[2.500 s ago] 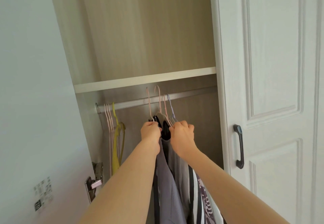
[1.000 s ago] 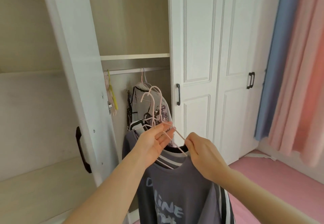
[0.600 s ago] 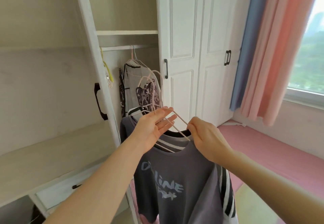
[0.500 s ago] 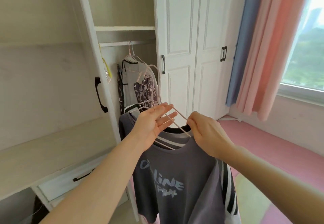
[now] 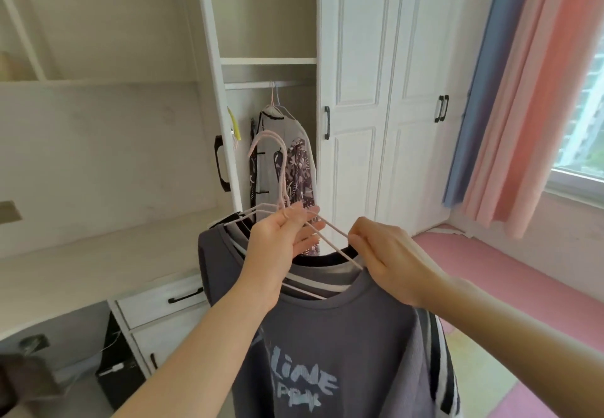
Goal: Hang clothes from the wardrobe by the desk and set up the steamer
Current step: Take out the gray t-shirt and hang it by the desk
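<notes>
I hold a bunch of clothes on pink hangers [image 5: 271,169] in front of me, away from the open wardrobe [image 5: 271,61]. The front garment is a grey T-shirt [image 5: 323,336] with pale lettering; a black-and-white striped one [image 5: 439,352] hangs behind it. My left hand [image 5: 281,241] grips the hanger necks, fingers partly spread. My right hand [image 5: 382,257] pinches a hanger's arm at the T-shirt's collar. Inside the wardrobe, a patterned garment [image 5: 297,169] still hangs on the rail [image 5: 258,85].
A pale desk [image 5: 98,260] with drawers [image 5: 157,300] runs along the left, beside the wardrobe's open door [image 5: 215,90]. Closed white doors [image 5: 385,90] stand to the right. Blue and pink curtains [image 5: 523,90] hang by a window. The floor is pink.
I lifted the hangers off the rail and drew the clothes out. My view has backed away and swung right, then slightly back left toward the desk.
</notes>
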`<state>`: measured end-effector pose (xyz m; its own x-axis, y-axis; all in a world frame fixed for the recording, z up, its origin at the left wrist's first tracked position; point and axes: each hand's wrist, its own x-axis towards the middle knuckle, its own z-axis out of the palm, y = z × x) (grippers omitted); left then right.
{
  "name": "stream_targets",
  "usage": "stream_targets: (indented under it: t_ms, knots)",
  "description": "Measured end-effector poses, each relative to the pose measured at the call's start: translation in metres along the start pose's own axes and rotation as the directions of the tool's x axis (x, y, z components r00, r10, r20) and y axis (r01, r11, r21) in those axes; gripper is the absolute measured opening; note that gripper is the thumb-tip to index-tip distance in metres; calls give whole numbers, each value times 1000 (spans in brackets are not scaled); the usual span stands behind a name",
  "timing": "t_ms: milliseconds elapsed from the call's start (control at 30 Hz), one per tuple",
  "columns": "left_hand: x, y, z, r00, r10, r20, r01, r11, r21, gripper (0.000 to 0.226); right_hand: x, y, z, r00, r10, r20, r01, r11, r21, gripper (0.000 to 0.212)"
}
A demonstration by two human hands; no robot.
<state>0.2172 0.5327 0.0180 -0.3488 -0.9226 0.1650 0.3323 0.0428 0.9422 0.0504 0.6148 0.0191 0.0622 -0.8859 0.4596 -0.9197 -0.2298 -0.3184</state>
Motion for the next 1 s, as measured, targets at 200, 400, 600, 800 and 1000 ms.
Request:
stream_targets:
  t_ms: [200,400,600,800,1000]
  knots:
    - [-38,-5,-11,985,60,-161,-56,998,26,33,-10,-10,15,984,-158,84,153,986,65,23]
    - [-73,-10,-27,911,132,-390,-96,989,111,27,-12,-36,39,954,-273,123,264,961,80,20]
    - [-110,-4,-45,785,275,-555,-145,953,266,17,-12,-73,71,942,-308,130,265,925,272,19]
    - [-147,3,-80,676,373,-636,-84,896,436,13,-11,-114,110,922,-372,108,304,866,396,24]
    - [-177,19,-120,631,391,-670,-39,878,477,13,-6,-163,139,898,-426,108,327,813,482,22]
